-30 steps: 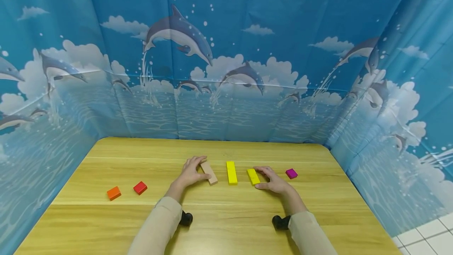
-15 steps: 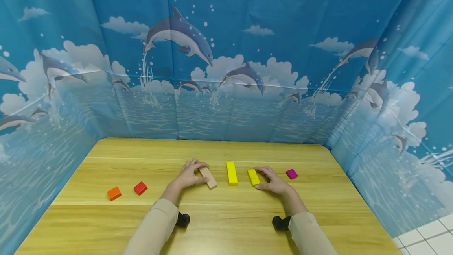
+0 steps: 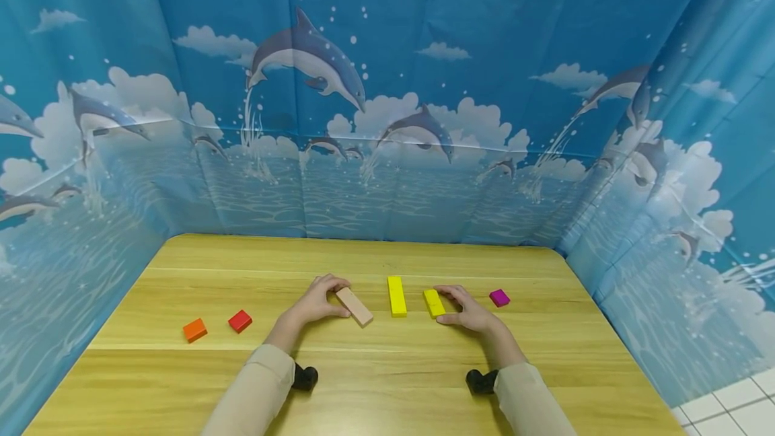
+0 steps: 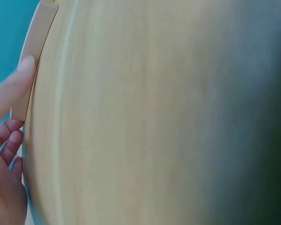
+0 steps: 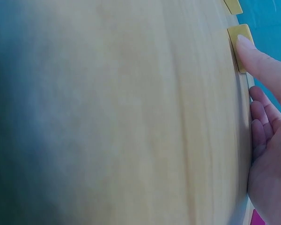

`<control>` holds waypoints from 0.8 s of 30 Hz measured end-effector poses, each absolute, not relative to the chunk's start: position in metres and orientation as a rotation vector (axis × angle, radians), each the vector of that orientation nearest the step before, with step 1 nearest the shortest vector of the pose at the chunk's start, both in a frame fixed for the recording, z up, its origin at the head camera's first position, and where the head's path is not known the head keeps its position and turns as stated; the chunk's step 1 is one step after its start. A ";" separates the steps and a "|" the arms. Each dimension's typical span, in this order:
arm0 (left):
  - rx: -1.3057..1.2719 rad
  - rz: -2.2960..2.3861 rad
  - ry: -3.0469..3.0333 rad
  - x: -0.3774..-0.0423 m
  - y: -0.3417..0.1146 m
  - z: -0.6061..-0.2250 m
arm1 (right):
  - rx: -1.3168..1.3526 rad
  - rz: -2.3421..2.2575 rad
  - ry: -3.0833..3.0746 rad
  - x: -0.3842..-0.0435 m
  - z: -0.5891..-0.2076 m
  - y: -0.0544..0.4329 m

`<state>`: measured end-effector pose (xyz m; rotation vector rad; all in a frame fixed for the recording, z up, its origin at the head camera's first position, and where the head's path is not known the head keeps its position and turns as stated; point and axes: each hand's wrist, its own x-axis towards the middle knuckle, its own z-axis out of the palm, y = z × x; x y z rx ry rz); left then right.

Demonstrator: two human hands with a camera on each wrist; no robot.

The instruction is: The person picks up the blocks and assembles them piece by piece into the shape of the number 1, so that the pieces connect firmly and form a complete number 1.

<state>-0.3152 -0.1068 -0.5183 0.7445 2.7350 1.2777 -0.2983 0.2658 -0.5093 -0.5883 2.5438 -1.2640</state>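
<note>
My left hand (image 3: 317,299) holds a plain wooden block (image 3: 354,307) on the table, with the fingers at its far end and the thumb along its near left side. In the left wrist view the thumb (image 4: 19,79) presses against the face of this block. The short yellow block (image 3: 433,303) is between the thumb and fingers of my right hand (image 3: 469,309); the right wrist view shows the thumb (image 5: 253,54) on it. A longer yellow block (image 3: 396,296) lies between the two hands, touched by neither.
Over on the left lie an orange block (image 3: 195,330) and a red block (image 3: 240,321). A small magenta block (image 3: 499,298) lies right of my right hand. The wooden table (image 3: 387,382) ends at a blue dolphin curtain (image 3: 387,187) behind and at the sides.
My left hand has shifted left and slightly nearer, drawing the wooden block toward me and turning it more slantwise. The right hand and the yellow blocks have stayed put.
</note>
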 end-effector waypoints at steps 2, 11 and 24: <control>0.780 1.258 2.747 -0.315 -0.109 -0.518 | -0.595 -1.259 2.548 -0.298 -0.510 0.266; 0.889 1.188 2.806 -0.309 -0.114 -0.516 | -0.590 -1.251 2.559 -0.298 -0.509 0.265; 0.974 0.989 2.914 -0.297 -0.122 -0.518 | -0.623 -1.232 2.566 -0.300 -0.511 0.267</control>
